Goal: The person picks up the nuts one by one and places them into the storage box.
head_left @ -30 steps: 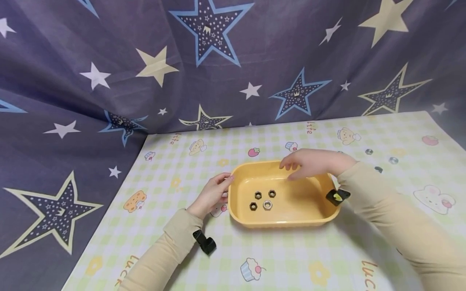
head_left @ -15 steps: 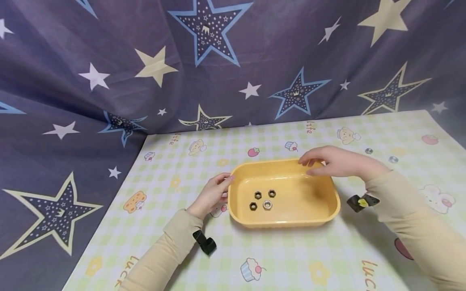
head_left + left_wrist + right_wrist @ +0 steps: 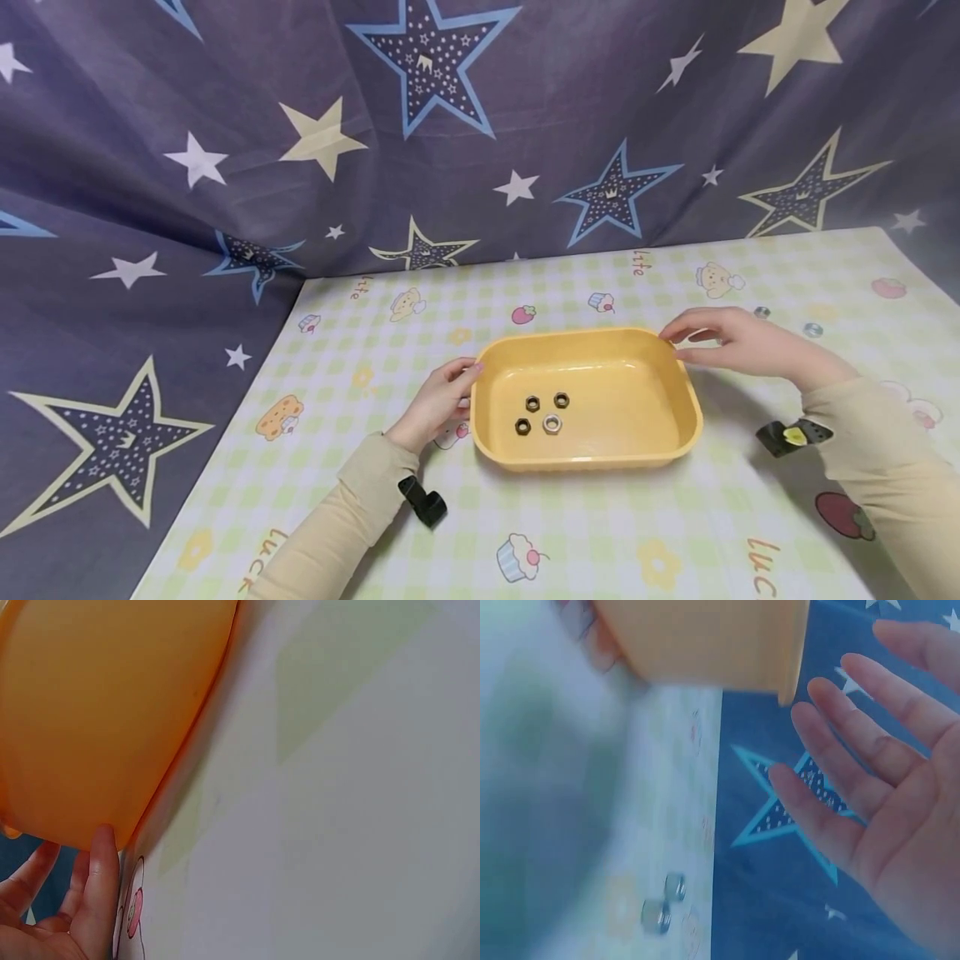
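A yellow plastic basin (image 3: 615, 400) stands on the table in the head view. Several hex nuts lie in its left half, three dark and one silver nut (image 3: 552, 425). My left hand (image 3: 438, 400) holds the basin's left end, a fingertip at the rim; the left wrist view shows fingers against the outer wall (image 3: 105, 712). My right hand (image 3: 738, 340) is beside the far right corner of the rim. Its fingers look loosely bent and hold nothing; in the right wrist view they spread apart from the basin (image 3: 705, 645).
Beyond my right hand, a small nut (image 3: 762, 312) and a silver nut (image 3: 813, 330) lie on the checked tablecloth (image 3: 420, 550). A star-patterned curtain (image 3: 465, 167) hangs behind the table. Each sleeve carries a black wrist mount (image 3: 423, 502).
My right hand has moved right, from above the basin's inside to just outside its right rim. My left hand, the basin and the nuts inside stay in place.
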`<action>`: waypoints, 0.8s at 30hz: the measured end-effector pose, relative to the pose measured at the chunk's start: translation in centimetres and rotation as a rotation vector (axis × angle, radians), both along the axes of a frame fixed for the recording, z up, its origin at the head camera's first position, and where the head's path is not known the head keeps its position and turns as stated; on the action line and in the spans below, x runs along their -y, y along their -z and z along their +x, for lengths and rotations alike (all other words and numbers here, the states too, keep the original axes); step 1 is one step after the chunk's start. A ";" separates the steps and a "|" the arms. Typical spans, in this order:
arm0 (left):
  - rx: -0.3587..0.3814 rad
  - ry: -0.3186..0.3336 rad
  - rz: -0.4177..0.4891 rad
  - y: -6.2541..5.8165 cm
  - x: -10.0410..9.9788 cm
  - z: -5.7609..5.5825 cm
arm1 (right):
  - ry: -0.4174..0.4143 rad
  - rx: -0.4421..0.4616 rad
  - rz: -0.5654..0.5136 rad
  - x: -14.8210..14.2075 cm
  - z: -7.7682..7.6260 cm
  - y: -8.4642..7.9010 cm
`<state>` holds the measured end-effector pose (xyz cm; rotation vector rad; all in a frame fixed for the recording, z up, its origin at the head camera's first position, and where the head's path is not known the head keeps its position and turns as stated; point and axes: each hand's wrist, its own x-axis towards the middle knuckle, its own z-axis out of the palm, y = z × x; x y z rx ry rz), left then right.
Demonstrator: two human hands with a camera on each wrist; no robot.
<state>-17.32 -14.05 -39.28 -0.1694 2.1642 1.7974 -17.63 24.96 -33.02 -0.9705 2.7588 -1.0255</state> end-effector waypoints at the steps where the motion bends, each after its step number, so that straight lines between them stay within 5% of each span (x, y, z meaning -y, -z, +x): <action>1: -0.001 -0.003 0.001 0.0 0.0 0.0 | 0.012 -0.002 0.007 -0.4 0.0 0.1; 11: -0.005 0.013 0.015 0.0 0.0 0.1 | 0.129 -0.010 0.011 -4.4 0.4 1.7; 17: 0.000 0.023 0.009 -1.4 -0.3 0.7 | 0.179 0.011 -0.030 -6.5 0.2 1.8; 24: -0.012 0.007 0.009 -0.1 0.0 0.1 | 0.314 0.078 0.059 -8.5 -0.3 1.5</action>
